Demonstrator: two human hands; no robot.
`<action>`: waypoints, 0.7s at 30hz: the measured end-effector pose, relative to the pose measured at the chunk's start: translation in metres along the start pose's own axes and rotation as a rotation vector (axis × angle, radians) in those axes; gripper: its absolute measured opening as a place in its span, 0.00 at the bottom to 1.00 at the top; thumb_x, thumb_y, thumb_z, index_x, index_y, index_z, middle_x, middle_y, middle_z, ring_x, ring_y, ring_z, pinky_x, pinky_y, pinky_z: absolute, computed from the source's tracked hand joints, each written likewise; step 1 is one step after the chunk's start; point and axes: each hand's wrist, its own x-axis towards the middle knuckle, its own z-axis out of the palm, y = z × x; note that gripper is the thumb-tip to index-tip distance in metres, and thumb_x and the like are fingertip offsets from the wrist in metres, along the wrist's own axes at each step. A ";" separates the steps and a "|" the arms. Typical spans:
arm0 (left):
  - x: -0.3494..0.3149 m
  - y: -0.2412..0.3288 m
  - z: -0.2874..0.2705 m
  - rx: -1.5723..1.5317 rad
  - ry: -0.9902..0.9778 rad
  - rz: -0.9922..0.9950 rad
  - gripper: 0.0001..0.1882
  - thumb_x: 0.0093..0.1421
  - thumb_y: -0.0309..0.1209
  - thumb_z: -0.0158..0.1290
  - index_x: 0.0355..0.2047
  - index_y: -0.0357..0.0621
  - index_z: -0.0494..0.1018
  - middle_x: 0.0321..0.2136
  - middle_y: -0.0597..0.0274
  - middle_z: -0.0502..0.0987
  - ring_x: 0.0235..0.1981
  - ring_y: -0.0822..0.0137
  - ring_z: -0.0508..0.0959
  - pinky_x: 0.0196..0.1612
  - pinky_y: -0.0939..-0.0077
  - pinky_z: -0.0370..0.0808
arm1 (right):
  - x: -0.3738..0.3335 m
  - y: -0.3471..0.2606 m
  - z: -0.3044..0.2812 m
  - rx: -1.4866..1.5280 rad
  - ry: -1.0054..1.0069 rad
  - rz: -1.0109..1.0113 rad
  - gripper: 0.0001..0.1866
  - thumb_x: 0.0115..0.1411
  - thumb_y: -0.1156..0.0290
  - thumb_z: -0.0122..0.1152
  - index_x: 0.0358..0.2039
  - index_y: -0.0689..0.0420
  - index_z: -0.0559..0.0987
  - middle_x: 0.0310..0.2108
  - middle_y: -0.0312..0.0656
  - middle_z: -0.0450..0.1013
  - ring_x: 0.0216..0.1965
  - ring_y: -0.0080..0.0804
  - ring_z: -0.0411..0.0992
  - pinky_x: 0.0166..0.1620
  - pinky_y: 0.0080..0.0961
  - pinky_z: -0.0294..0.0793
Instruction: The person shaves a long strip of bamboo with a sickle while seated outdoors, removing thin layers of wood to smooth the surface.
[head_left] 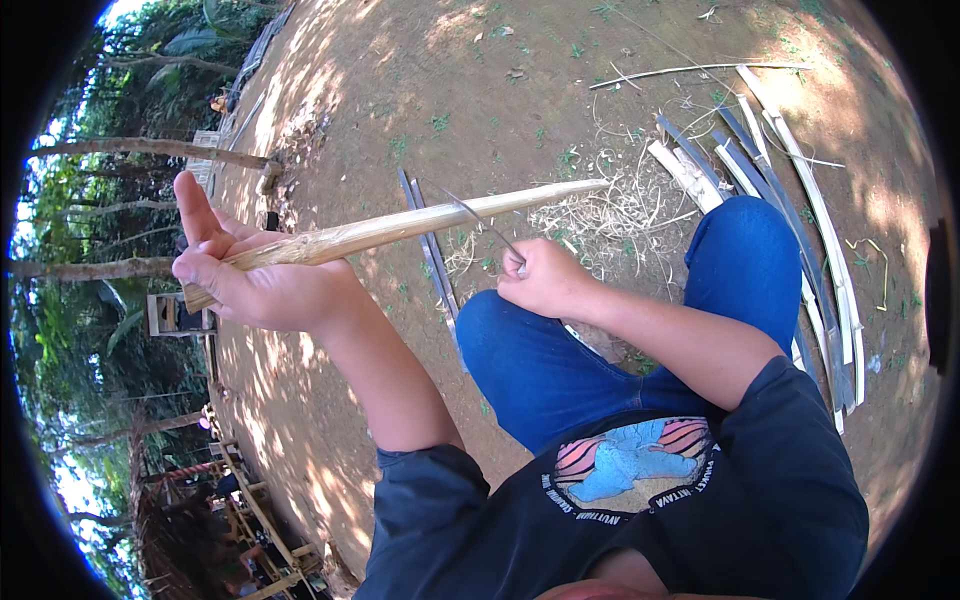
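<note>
My left hand (270,275) is raised at the left, gripping the thick end of a long pale strip of bamboo or wood (390,232). Thumb and fingers close on it, while one finger points up. The strip runs to the right and tapers to a thin tip above the ground. My right hand (545,278) is in a fist above my knee, closed on a thin, dark, curved knife (488,226). Its blade crosses the strip near the middle; whether it cuts into the wood I cannot tell. The handle is mostly hidden in my fist.
Curly pale shavings (630,215) lie on the dirt ground beyond my knees. Several long split strips (830,270), dark and pale, are piled at the right. Dark strips (430,245) lie left of my knee. Trees (110,150) and a wooden railing (255,510) stand at the far left.
</note>
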 end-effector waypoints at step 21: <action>-0.004 0.007 0.018 0.092 -0.008 0.008 0.22 0.73 0.41 0.29 0.31 0.42 0.69 0.52 0.42 0.74 0.59 0.57 0.70 0.70 0.56 0.49 | -0.014 -0.042 0.004 0.068 -0.108 -0.231 0.13 0.48 0.70 0.60 0.16 0.58 0.65 0.12 0.42 0.64 0.15 0.30 0.64 0.24 0.34 0.64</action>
